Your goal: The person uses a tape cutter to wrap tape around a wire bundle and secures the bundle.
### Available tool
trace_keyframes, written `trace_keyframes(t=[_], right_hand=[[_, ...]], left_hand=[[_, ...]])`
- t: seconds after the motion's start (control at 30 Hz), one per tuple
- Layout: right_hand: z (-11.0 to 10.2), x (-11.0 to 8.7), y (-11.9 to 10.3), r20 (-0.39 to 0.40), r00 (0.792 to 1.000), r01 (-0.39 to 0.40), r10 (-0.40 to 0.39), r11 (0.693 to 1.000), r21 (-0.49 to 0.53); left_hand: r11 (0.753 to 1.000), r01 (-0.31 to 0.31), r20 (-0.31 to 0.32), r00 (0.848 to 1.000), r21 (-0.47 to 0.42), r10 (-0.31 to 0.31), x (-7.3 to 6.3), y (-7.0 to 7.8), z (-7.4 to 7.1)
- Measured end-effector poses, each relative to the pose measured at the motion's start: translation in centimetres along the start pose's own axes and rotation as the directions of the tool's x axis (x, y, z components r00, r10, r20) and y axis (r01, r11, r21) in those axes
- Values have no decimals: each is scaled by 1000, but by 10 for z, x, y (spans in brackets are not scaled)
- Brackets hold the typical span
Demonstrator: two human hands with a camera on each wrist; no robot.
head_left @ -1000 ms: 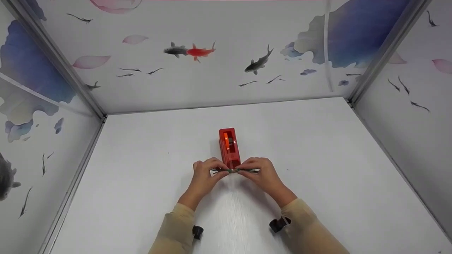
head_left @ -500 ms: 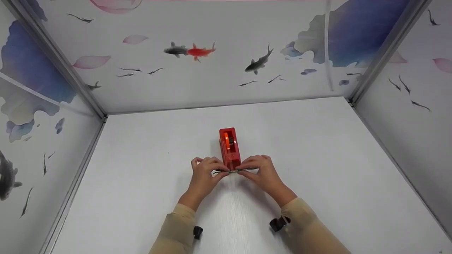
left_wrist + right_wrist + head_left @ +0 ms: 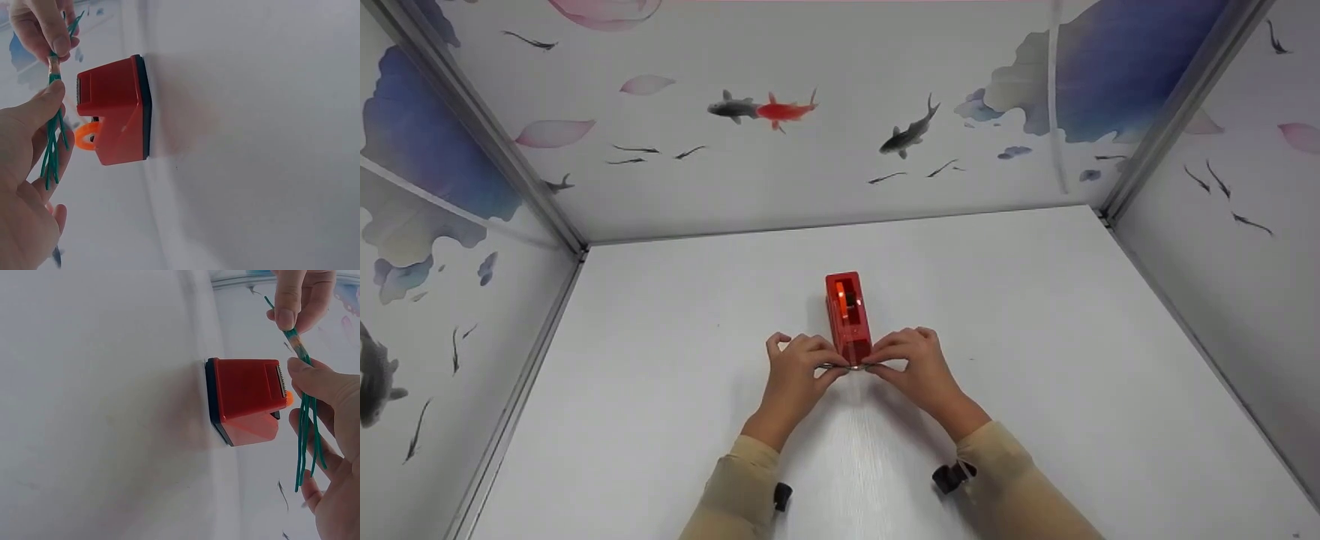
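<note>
A bundle of thin green wires, wrapped round its middle by a short band of clear tape, is held sideways between both hands. My left hand pinches it on one side of the band with thumb and fingertips, and my right hand pinches the other side. Loose wire ends fan out past the fingers in both wrist views. Just beyond the fingertips stands a red tape dispenser, its toothed cutter facing the hands. An orange roll core shows inside it.
The white table spreads round the hands. Printed panels with fish and petals enclose it at the back and both sides. A black wrist camera hangs by the right sleeve.
Fingers of both hands shift slightly and the bundle turns a little between them. The wire ends on the right, visible before in the head view, are now mostly hidden. The dispenser stays put.
</note>
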State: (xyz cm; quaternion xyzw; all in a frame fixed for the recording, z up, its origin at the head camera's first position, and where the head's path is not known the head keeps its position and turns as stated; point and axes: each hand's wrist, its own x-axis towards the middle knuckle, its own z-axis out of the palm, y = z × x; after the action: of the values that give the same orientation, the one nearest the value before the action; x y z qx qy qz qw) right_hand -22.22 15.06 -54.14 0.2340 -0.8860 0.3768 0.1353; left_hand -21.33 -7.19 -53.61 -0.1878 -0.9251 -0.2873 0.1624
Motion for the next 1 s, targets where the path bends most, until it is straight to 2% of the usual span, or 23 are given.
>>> trace_keyframes(t=[0.23, 0.5, 0.63, 0.77, 0.9, 1.0], right_hand=[[-1, -2, 0, -5, 1000, -3, 3, 1000, -29], [1, -2, -3, 0, 1000, 28, -28, 998, -58], [1, 0, -3, 3, 1000, 30, -30, 996, -87], [1, 0, -3, -13, 997, 69, -71, 992, -103], [1, 0, -3, -41, 992, 111, -117, 986, -124], [2, -1, -4, -50, 991, 120, -127, 984, -130]], left_hand=[[999, -16, 6, 1000, 30, 16, 0, 2, 3], [989, -31, -6, 999, 148, 32, -1, 5, 0], [987, -43, 7, 999, 154, 43, 1, 5, -4], [986, -44, 10, 999, 160, 43, 3, 6, -6], [983, -34, 35, 999, 178, 28, 6, 5, -8], [984, -7, 83, 996, 177, -8, 8, 5, -8]])
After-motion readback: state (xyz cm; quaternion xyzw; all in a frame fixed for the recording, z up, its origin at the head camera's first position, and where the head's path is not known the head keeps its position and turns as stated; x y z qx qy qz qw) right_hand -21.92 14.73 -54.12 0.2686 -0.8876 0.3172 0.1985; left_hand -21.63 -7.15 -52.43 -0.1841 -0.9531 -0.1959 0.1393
